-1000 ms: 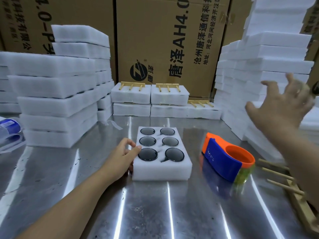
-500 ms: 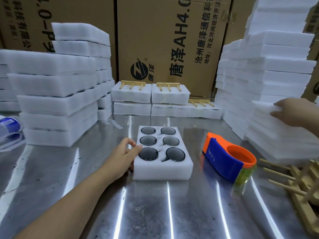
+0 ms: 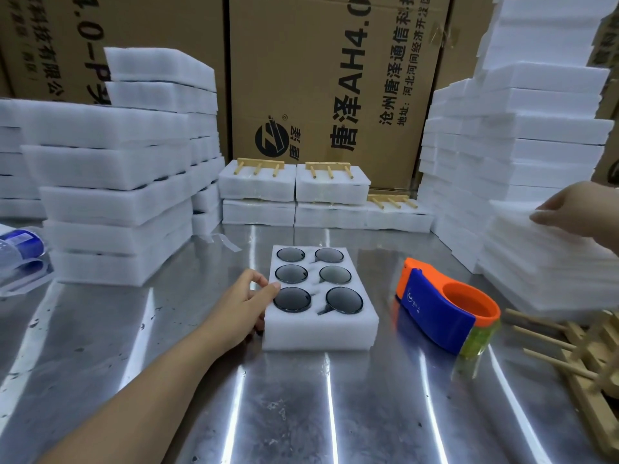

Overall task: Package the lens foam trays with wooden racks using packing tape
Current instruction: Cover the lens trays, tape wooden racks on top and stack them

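Observation:
A white foam tray with several round dark lenses in its pockets lies in the middle of the steel table. My left hand grips its left edge, thumb on the top. My right hand pinches the top foam sheet of a low stack at the right. An orange and blue tape dispenser lies right of the tray. Wooden racks with pegs lie at the right edge of the table.
Tall stacks of foam trays stand at the left and foam sheets at the right. Packaged trays with racks on top sit at the back before cardboard boxes. A clear bag with a blue item lies far left.
My right hand dropped from mid-air onto the foam stack at the right and now grips its top sheet. My left hand stayed on the lens tray.

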